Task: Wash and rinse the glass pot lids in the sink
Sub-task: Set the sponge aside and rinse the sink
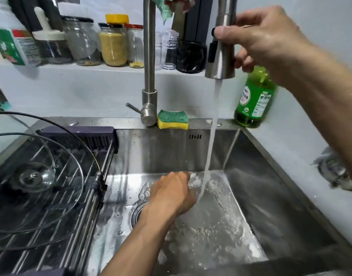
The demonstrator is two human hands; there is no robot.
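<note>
The sink [270,196] fills the lower centre and right of the frame, its floor wet and foamy. A rack [51,226] spans its left side and carries two glass lids [41,196], one lying over the other. The right hand [270,42], upper right, has its grip clamped on the spray head [223,52], thumb on the front. Water [211,136] falls from it to the sink floor. The left hand [171,192], at centre, reaches down beside the stream; its grip state cannot be told. A soap bottle [254,100] and a sponge [172,119] sit on the back ledge.
</note>
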